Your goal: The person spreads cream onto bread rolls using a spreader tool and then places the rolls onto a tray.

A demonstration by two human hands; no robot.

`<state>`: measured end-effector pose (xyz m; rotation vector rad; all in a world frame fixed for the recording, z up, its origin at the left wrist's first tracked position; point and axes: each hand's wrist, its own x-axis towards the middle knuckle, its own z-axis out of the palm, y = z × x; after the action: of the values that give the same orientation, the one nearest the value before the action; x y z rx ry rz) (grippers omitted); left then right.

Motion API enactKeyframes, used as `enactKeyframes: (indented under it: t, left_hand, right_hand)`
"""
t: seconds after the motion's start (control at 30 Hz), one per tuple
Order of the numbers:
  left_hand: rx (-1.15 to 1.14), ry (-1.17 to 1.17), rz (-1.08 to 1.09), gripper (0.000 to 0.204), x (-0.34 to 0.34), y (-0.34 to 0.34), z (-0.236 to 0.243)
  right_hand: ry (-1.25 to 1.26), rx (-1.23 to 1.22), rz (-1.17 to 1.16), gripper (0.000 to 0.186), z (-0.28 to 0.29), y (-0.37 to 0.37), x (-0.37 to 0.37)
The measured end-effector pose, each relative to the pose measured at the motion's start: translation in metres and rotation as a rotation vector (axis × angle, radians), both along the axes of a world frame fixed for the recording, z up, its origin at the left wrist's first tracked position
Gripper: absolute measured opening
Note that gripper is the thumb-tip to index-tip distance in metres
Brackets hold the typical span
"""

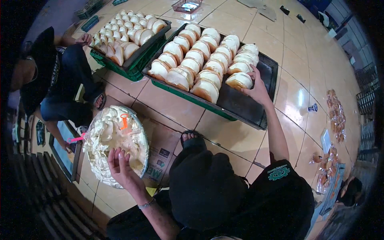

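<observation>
White-topped, probably light and squashy, so hold the bun, gripped in right hand near black tray's right edge, by its bread sides, with left hand empty, fingers loosely parted.

Head-worn fisheye view, wide and downward.

Bun: topped with white cream, browned below, tilted at the near end of the rightmost row in the dark tray.
Cream: white, heaped in uneven peaks.
Bowl: round, cream-filled, set left of the tray.
</observation>
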<state>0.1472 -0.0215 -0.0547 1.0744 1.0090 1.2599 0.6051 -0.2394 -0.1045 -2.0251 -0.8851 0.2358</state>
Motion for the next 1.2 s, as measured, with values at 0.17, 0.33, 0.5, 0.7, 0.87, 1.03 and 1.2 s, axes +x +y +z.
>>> enactKeyframes:
  t: [0.17, 0.33, 0.5, 0.7, 0.87, 1.03, 1.2]
  left_hand:
    - [0.163, 0.221, 0.263, 0.038, -0.048, -0.016, 0.037]
    - [0.715, 0.528, 0.732, 0.027, -0.149, -0.063, 0.125]
    - [0.299, 0.982, 1.080, 0.035, -0.313, -0.101, 0.027]
    - [-0.459, 0.869, 1.023, 0.024, -0.359, -0.178, -0.131]
    - [-0.856, 0.305, 0.922, 0.019, -0.362, -0.247, -0.208]
    - [-0.966, -0.091, 0.896, 0.020, -0.372, -0.288, -0.230]
    - [-0.960, -0.247, 0.898, 0.027, -0.372, -0.298, -0.233]
  right_hand:
    - [-0.159, -0.048, -0.035, 0.100, -0.021, 0.012, 0.009]
    - [-0.122, -0.026, -0.126, 0.097, -0.023, 0.029, -0.006]
    - [-0.232, -0.006, -0.179, 0.100, -0.028, 0.019, -0.002]
    - [-0.509, -0.043, -0.224, 0.095, 0.012, 0.021, -0.032]
    - [-0.681, -0.032, -0.078, 0.086, 0.059, 0.052, -0.050]
    - [-0.517, 0.149, 0.075, 0.075, 0.107, 0.121, -0.089]
    - [-0.565, 0.307, 0.379, 0.057, 0.161, 0.185, -0.147]
